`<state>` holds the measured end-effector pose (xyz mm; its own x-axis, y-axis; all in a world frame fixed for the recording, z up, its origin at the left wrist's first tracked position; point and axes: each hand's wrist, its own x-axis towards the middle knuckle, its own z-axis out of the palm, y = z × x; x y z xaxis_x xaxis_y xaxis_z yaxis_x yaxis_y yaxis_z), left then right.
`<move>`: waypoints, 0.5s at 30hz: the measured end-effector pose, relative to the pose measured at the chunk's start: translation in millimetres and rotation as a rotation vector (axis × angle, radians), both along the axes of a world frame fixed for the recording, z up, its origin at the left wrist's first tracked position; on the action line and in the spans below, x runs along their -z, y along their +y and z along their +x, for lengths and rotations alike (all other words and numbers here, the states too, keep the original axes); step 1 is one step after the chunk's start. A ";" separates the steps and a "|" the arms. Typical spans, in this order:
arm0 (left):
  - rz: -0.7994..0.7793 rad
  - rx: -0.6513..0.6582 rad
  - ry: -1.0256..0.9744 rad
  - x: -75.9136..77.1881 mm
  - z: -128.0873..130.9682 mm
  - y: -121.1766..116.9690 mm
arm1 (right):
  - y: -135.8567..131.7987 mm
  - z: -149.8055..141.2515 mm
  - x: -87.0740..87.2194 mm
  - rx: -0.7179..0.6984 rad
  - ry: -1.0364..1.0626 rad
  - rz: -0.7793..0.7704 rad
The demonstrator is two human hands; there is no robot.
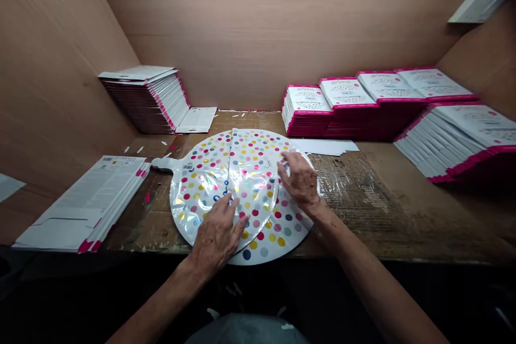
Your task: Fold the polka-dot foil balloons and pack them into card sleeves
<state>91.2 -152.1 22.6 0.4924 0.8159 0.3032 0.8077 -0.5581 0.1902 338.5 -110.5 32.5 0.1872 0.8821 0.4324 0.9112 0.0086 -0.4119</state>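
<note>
A flat round foil balloon [264, 251], white with many coloured dots, lies on the worktop with its neck pointing left. Part of it is folded over on top, leaving a curved edge on the right and a straight crease near the middle. Blue lettering shows beside the crease, partly covered by my fingers. My left hand [217, 228] rests on the lower middle of the balloon, fingers and thumb spread. Over the right side, near the folded part's edge, my right hand [300, 178] is bent with its fingers apart. Nothing shows in either hand.
Printed cardboard sleeves with pink edges stand in stacks [349, 92] at the back right. Another pile [475, 134] is farther right. On the left are a tall stack [145, 97] and a low pile [92, 193]. White sheets [326, 147] lie behind the balloon. Wooden walls enclose the worktop.
</note>
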 end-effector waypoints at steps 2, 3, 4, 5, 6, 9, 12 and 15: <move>0.003 -0.201 -0.013 -1.0 -5.8 -8.6 | -4.0 -7.2 6.7 -0.182 -0.198 -0.026; -0.021 -0.278 0.006 -3.5 -7.7 -12.7 | -4.3 -9.0 10.6 -0.247 -0.260 -0.078; -0.067 -0.314 0.034 -6.7 -8.3 -16.5 | -3.5 -9.4 14.3 -0.287 -0.303 -0.133; -0.130 -0.311 0.053 -10.3 -7.8 -19.7 | -2.0 -8.5 17.4 -0.305 -0.329 -0.182; -0.211 -0.286 0.054 -14.4 -6.2 -21.8 | -0.2 -6.6 19.7 -0.311 -0.337 -0.219; -0.654 -0.198 -0.109 -31.7 0.8 -18.7 | -1.1 0.0 18.5 -0.316 -0.258 -0.255; -1.233 -0.157 -0.575 -62.4 7.2 -2.7 | -25.2 -2.6 4.3 -0.338 0.033 -0.123; -1.437 -0.092 -1.001 -103.1 18.7 15.4 | -67.0 -20.8 -14.9 -0.400 0.258 0.157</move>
